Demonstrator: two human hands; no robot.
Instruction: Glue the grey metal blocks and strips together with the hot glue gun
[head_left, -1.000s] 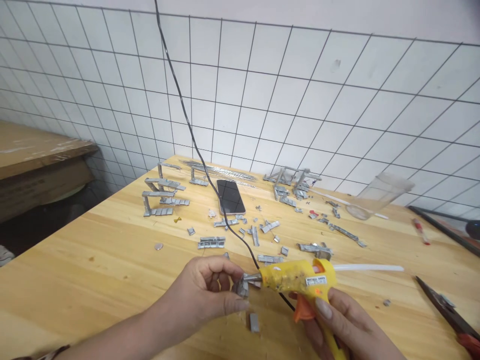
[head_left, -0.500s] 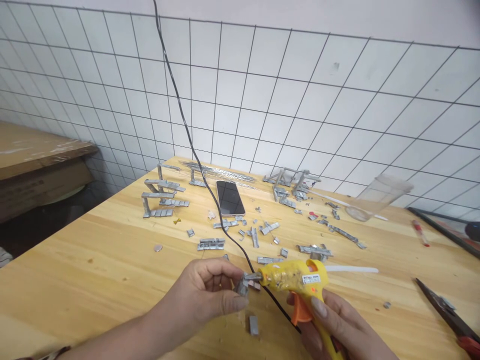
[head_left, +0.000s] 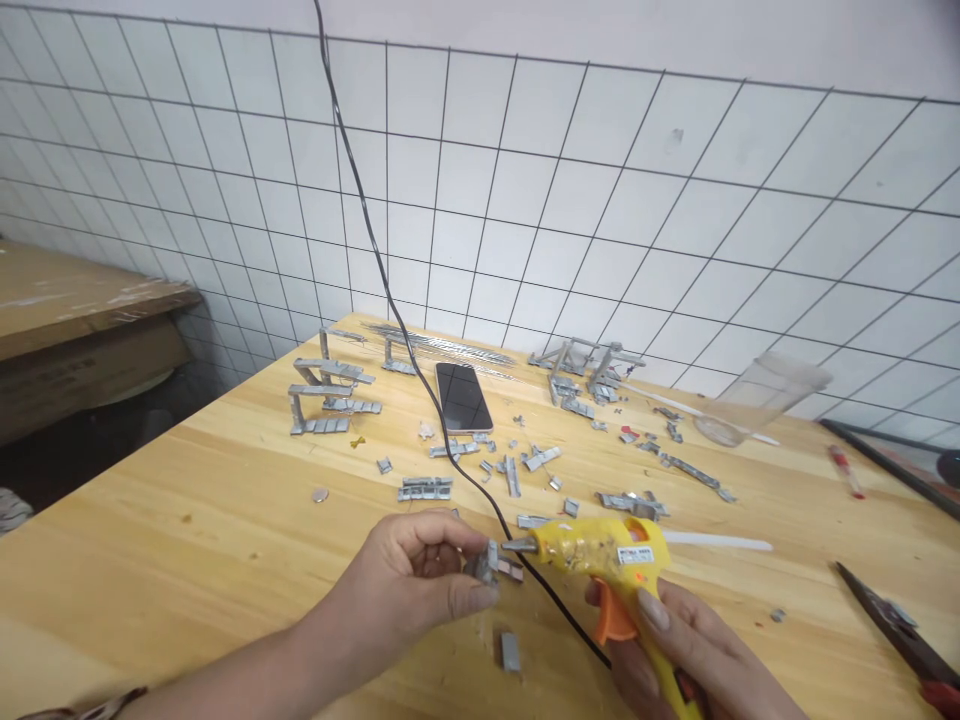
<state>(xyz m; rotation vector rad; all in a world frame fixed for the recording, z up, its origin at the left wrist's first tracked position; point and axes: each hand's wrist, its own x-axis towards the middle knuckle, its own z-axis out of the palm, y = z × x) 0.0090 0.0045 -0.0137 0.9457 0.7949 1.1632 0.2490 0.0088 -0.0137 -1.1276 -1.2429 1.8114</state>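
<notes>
Several assembled gray frames [head_left: 322, 390] stand beyond the left hand [head_left: 420, 575]; from afar I see it pinching a small gray piece [head_left: 487, 564] beside the yellow hot-glue gun [head_left: 592, 543] gripped by the right hand [head_left: 694, 640]. Loose strips [head_left: 512, 475] ahead look unjoined.

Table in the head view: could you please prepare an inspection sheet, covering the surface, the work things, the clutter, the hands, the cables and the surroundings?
Surface: wooden table, with some dark spots.
Work things: yellow glue gun, its nozzle close to a small gray piece.
Clutter: gray parts, phone, red pen, clear container.
Hands: left hand pinches the gray piece; right hand grips the glue gun.
Cables: black cord, running down past the phone toward the right hand.
Surroundings: white wall with dark grid lines; brown cardboard at left.
</notes>
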